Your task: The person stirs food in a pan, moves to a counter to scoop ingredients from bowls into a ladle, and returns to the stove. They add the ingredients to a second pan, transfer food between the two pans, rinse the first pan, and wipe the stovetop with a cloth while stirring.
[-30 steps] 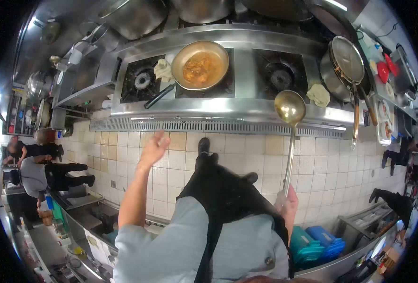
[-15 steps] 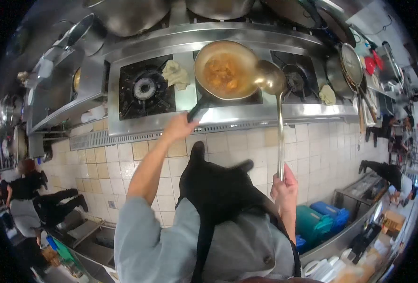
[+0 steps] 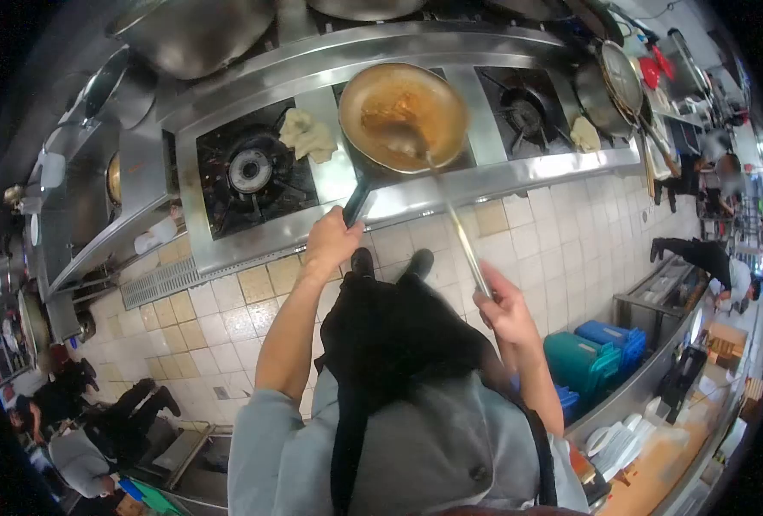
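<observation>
A round frying pan [image 3: 354,107] with brown-orange food and sauce [image 3: 407,103] sits on the middle burner of the steel range. My left hand [image 3: 332,241] is closed around the pan's black handle. My right hand [image 3: 506,310] grips the long metal handle of a ladle [image 3: 463,236]. The bowl of the ladle lies inside the pan, over the food, slightly blurred. A crumpled pale cloth [image 3: 307,135] rests left of the pan, beside the left burner [image 3: 251,171].
Another cloth [image 3: 584,135] lies by the right burner [image 3: 523,116], near a pot and strainer [image 3: 620,77]. Large pots [image 3: 194,34] stand along the back. Teal [image 3: 581,363] and blue bins [image 3: 615,342] are behind at right. People [image 3: 80,460] are at lower left and far right.
My left hand has reached the pan handle and closed on it. The ladle in my right hand has moved from beside the range's right burner to inside the pan.
</observation>
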